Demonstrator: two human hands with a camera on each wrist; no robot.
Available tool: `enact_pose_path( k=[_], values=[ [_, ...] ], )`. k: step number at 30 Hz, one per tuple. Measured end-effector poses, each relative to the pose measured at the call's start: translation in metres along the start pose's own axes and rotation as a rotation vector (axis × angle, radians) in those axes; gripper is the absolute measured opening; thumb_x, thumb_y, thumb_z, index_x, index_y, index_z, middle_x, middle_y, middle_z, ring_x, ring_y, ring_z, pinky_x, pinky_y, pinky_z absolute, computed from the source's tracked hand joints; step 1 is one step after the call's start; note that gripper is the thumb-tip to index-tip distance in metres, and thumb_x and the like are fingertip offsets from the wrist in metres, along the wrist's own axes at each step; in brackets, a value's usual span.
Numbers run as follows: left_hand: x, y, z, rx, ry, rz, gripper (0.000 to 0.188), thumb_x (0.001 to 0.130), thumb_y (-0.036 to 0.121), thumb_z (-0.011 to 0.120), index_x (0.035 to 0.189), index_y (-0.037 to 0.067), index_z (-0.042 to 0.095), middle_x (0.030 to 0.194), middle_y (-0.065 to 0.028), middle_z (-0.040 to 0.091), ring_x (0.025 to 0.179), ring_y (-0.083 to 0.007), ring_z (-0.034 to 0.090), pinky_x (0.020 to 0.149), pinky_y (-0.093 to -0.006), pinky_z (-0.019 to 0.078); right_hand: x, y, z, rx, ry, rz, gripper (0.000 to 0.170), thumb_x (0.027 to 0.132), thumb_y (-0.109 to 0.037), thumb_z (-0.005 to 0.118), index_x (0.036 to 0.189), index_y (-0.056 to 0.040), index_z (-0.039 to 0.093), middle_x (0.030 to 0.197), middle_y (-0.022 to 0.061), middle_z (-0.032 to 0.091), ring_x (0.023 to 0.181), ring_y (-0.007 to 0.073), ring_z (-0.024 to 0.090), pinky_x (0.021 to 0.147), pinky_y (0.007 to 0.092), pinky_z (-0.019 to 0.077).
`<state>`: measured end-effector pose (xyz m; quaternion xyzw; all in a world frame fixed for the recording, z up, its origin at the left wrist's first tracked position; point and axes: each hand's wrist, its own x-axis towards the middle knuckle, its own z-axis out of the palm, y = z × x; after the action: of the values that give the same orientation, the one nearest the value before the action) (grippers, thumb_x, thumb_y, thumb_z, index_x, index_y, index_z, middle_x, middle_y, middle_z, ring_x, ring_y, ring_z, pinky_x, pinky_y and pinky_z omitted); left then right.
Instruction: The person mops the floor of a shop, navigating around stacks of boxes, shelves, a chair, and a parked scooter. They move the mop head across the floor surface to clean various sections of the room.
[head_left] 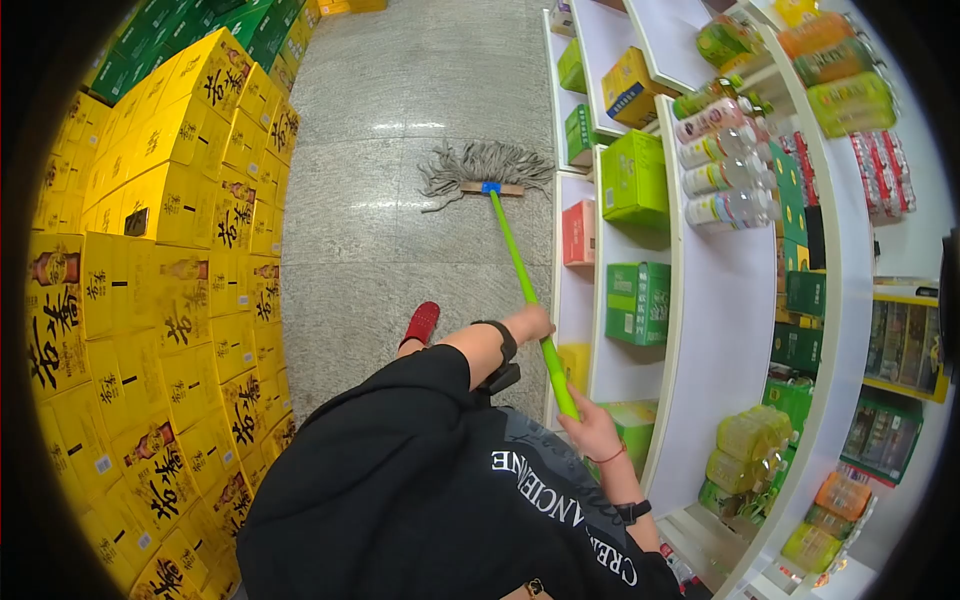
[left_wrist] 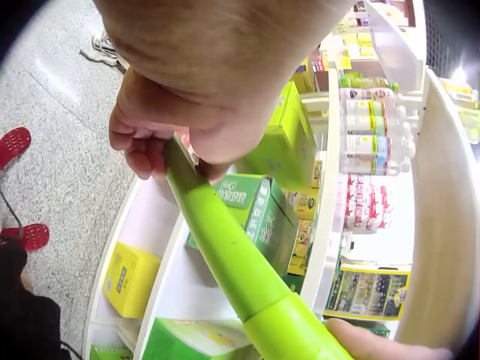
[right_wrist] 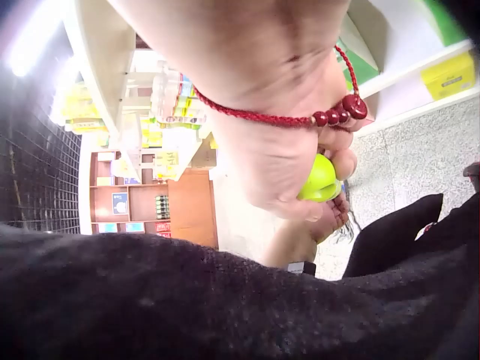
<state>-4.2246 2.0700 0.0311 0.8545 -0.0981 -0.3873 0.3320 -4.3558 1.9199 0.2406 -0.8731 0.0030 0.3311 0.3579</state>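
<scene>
A mop has a green pole [head_left: 520, 255] and a grey string head [head_left: 488, 168] spread on the floor, joined by a blue clamp. Partway down the pole, my left hand [head_left: 531, 322] grips it; in the left wrist view the curled fingers of that hand [left_wrist: 202, 97] wrap the green pole [left_wrist: 232, 247]. My right hand [head_left: 592, 430] holds the pole's top end, nearer my body. From the right wrist view, the rounded green end [right_wrist: 321, 178] shows between the fingers and palm of my right hand [right_wrist: 277, 161], below a red beaded bracelet.
Stacked yellow cartons [head_left: 150, 300] line the left side, with a phone [head_left: 137, 222] on them. White shelves [head_left: 715, 330] holding boxes and bottles run close along the right, beside the mop head. Grey tiled floor [head_left: 350, 150] lies between, with a red shoe [head_left: 423, 322] on it.
</scene>
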Motion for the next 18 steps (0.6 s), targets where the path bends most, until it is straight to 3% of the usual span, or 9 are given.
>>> enact_pose_path(
  k=[2, 4, 11, 14, 16, 18],
  values=[
    [-0.005, -0.026, -0.035, -0.002, 0.051, -0.006, 0.034, 0.079, 0.034, 0.056, 0.078, 0.001, 0.066, 0.072, -0.0151, 0.063, 0.068, -0.027, 0.063, 0.061, -0.0358, 0.0501, 0.032, -0.029, 0.008, -0.017, -0.011, -0.029, 0.058, 0.075, -0.027, 0.062, 0.127, -0.008, 0.045, 0.09, 0.0231, 0.062, 0.084, 0.0338, 0.062, 0.074, 0.0369, 0.0478],
    [-0.01, -0.054, -0.077, -0.248, 0.046, -0.214, 0.033, 0.078, 0.032, 0.058, 0.081, 0.001, 0.066, 0.075, -0.0162, 0.064, 0.067, -0.0264, 0.063, 0.061, -0.0366, 0.05, 0.068, -0.061, 0.017, -0.142, -0.037, -0.094, 0.058, 0.075, -0.03, 0.061, 0.127, -0.0095, 0.046, 0.087, 0.025, 0.061, 0.081, 0.0362, 0.061, 0.072, 0.0399, 0.048],
    [-0.02, -0.169, -0.192, -0.295, 0.114, -0.438, 0.034, 0.079, 0.032, 0.057, 0.08, 0.0, 0.065, 0.073, -0.0148, 0.063, 0.063, -0.0255, 0.062, 0.058, -0.0371, 0.0492, 0.181, -0.162, 0.045, -0.253, -0.199, -0.157, 0.057, 0.075, -0.035, 0.059, 0.126, -0.0131, 0.046, 0.088, 0.025, 0.06, 0.082, 0.0386, 0.059, 0.072, 0.0436, 0.0473],
    [-0.036, -0.208, -0.212, -0.356, 0.172, -0.438, 0.039, 0.08, 0.035, 0.057, 0.07, -0.002, 0.062, 0.064, -0.0134, 0.06, 0.054, -0.0232, 0.059, 0.052, -0.0346, 0.0485, 0.208, -0.183, 0.054, -0.309, -0.224, -0.264, 0.056, 0.076, -0.035, 0.058, 0.127, -0.0129, 0.046, 0.091, 0.0242, 0.06, 0.085, 0.0393, 0.058, 0.076, 0.0443, 0.0462],
    [-0.049, -0.222, -0.216, -0.387, 0.183, -0.448, 0.039, 0.081, 0.034, 0.058, 0.069, -0.003, 0.062, 0.062, -0.0132, 0.059, 0.054, -0.023, 0.058, 0.051, -0.0343, 0.0483, 0.214, -0.191, 0.059, -0.327, -0.271, -0.27, 0.055, 0.078, -0.033, 0.059, 0.128, -0.014, 0.045, 0.095, 0.0227, 0.061, 0.089, 0.0354, 0.06, 0.078, 0.0391, 0.0467],
    [-0.06, -0.232, -0.211, -0.427, 0.19, -0.467, 0.04, 0.081, 0.034, 0.058, 0.068, -0.003, 0.061, 0.06, -0.0125, 0.058, 0.053, -0.0226, 0.057, 0.05, -0.0345, 0.0475, 0.214, -0.186, 0.068, -0.322, -0.273, -0.308, 0.055, 0.079, -0.034, 0.057, 0.128, -0.0148, 0.045, 0.096, 0.0232, 0.06, 0.09, 0.0369, 0.058, 0.079, 0.0413, 0.0458]
  ],
)
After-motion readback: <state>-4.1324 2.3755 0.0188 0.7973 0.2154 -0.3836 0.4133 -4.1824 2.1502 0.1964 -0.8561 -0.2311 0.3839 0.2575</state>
